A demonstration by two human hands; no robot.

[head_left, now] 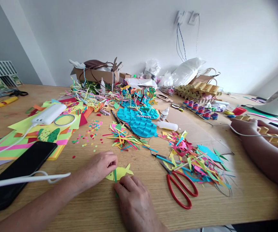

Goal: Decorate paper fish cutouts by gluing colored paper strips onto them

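Observation:
A yellow paper fish (pixel 122 173) with a small dark eye lies on the wooden table in front of me. Across its body, near the head, runs a narrow green paper strip (pixel 115 175). My left hand (pixel 105 164) is closed at the strip's upper end, thumb and finger pinched together. At the lower end, my right hand (pixel 134 199) has its fingers closed on the strip and covers part of the fish's lower edge. Red-handled scissors (pixel 181 190) lie to the right of my hands, their blades partly among paper scraps.
Paper scraps (pixel 192 158) spread to the right, below blue layered paper (pixel 142 126). At left lie a black phone (pixel 27 167), coloured sheets (pixel 10 145) and a white power bank (pixel 49 114). Another person's arms (pixel 262 145) reach in at right, by yellow egg-carton pieces (pixel 274 138).

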